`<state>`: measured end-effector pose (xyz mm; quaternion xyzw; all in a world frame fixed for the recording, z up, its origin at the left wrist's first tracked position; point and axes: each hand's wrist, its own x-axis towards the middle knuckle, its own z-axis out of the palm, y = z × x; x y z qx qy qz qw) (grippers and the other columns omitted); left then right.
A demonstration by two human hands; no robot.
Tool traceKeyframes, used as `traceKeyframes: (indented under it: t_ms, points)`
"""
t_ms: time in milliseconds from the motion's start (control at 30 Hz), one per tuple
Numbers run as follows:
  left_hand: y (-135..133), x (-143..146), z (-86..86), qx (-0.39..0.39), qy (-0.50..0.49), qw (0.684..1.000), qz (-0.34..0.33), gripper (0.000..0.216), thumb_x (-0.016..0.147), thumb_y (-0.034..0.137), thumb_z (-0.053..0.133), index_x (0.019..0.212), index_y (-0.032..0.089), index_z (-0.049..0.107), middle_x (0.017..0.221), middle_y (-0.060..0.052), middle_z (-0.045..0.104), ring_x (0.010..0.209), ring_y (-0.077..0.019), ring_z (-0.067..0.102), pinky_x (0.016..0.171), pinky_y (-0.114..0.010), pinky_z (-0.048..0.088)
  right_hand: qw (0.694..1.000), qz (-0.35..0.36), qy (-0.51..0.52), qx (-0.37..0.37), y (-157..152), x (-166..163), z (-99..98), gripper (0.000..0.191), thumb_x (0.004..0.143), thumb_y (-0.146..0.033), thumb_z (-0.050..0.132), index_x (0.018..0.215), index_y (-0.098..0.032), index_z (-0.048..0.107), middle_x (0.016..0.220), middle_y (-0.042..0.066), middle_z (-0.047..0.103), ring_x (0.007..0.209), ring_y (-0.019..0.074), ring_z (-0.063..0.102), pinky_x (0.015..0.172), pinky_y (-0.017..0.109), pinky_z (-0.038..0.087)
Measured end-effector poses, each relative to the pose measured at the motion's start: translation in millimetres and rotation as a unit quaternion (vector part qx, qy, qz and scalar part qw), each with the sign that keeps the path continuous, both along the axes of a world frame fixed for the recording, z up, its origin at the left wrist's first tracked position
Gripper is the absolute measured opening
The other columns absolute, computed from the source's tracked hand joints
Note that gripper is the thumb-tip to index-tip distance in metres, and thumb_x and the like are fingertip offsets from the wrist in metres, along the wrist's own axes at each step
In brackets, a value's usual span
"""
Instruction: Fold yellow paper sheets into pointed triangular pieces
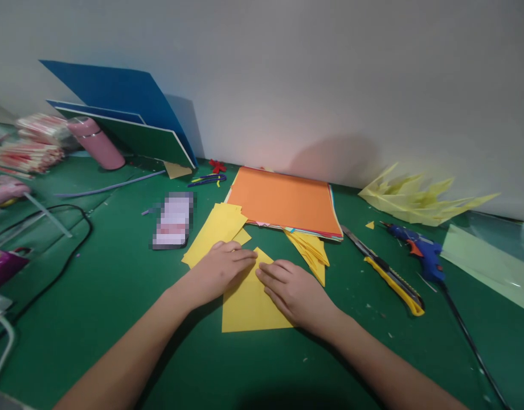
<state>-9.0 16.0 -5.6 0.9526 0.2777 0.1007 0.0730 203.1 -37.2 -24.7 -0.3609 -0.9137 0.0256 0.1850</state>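
Observation:
A sheet of yellow paper (251,310) lies on the green table in front of me, its top brought to a point by slanting edges. My left hand (222,265) is closed on the sheet's upper left edge, fingertips near the point. From the other side, my right hand (294,290) presses the right slanting edge, its fingers bent together on the paper. Both thumbs are mostly hidden. Just beyond my left hand is a stack of yellow paper pieces (217,228). Several folded yellow pieces (311,250) lie beyond my right hand, partly under the orange paper stack (283,196).
To the right lie a yellow utility knife (390,279), a blue glue gun (420,247) with its cable and a spiky pale-yellow paper piece (420,199). Leftward are a blurred phone (174,219), a pink bottle (97,142), leaning boards (129,134) and a black cable (89,228).

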Motion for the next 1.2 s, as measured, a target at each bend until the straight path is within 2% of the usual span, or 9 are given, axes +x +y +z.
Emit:
traceKeyframes:
  t_ms: [233,467,600,833,1200]
  points:
    - [-1,5,-2.3,0.005,0.016,0.999,0.038,0.027,0.093,0.016,0.044,0.114,0.018,0.06,0.124,-0.006,0.062,0.095,-0.0198,0.054,0.08,-0.034,0.038,1.0,-0.002,0.0,-0.005,-1,0,-1.1,0.033,0.094,-0.016,0.039,0.118,-0.007,0.059,0.113,0.015,0.064,0.092,0.025,0.055,0.08,0.041,0.054]
    - [-5,8,-1.8,0.006,0.066,0.995,0.069,0.04,0.086,0.01,0.046,0.124,0.018,0.053,0.134,-0.006,0.055,0.1,-0.0219,0.051,0.081,-0.035,0.036,1.0,-0.006,0.004,0.0,-1,-1,-2.5,0.033,0.094,-0.016,0.038,0.118,-0.007,0.059,0.114,0.015,0.064,0.092,0.0251,0.056,0.081,0.041,0.054]
    - [-7,8,-1.9,0.035,0.076,0.992,0.091,0.046,0.082,0.008,0.043,0.126,0.016,0.051,0.139,-0.005,0.049,0.102,-0.0249,0.047,0.08,-0.037,0.034,1.0,-0.003,0.005,0.011,-1,-1,-2.6,0.034,0.094,-0.016,0.037,0.116,-0.006,0.06,0.113,0.015,0.065,0.093,0.0255,0.056,0.082,0.042,0.054]
    - [-8,11,5.1,0.038,0.088,0.99,0.102,0.045,0.076,0.006,0.044,0.118,0.019,0.055,0.131,-0.003,0.054,0.102,-0.0251,0.048,0.078,-0.036,0.035,1.0,-0.004,0.002,0.004,-1,-1,-2.8,0.035,0.094,-0.017,0.037,0.117,-0.004,0.06,0.113,0.015,0.065,0.093,0.0257,0.055,0.083,0.042,0.054]
    - [-11,19,5.7,0.011,0.114,0.981,0.155,0.053,0.075,0.01,0.043,0.126,0.02,0.051,0.135,-0.005,0.05,0.105,-0.0284,0.045,0.082,-0.042,0.036,1.0,-0.01,-0.002,0.002,-2,-2,-1.8,0.034,0.093,-0.016,0.038,0.117,-0.006,0.06,0.113,0.015,0.065,0.095,0.0258,0.056,0.083,0.042,0.053]
